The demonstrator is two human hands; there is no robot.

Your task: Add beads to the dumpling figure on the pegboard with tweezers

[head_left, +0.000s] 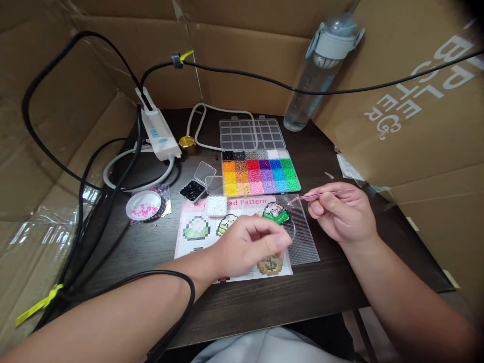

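Pink tweezers (327, 194) are pinched in my right hand (342, 209), their tips pointing left. A tiny pale speck shows at the tips, too small to name. My left hand (253, 244) is closed, thumb and fingers together, over the printed bead pattern sheet (236, 254). Whether it grips anything is hidden; a thin, clear curved edge shows beside its fingertips. Just beyond those fingers lies a partly made bead piece (276, 214), with green, pink, white and black beads. Under it, to the right, is a clear gridded pegboard (305, 234).
Behind the sheet stands a sorted bead box (260, 174) with its lid (251, 133) open. Small boxes of black beads (192, 190) and white beads (216, 206) sit nearby. Left are a dish (130, 206) of pink beads and a power strip (161, 133). A bottle (317, 75) and black cables (242, 73) stand out behind.
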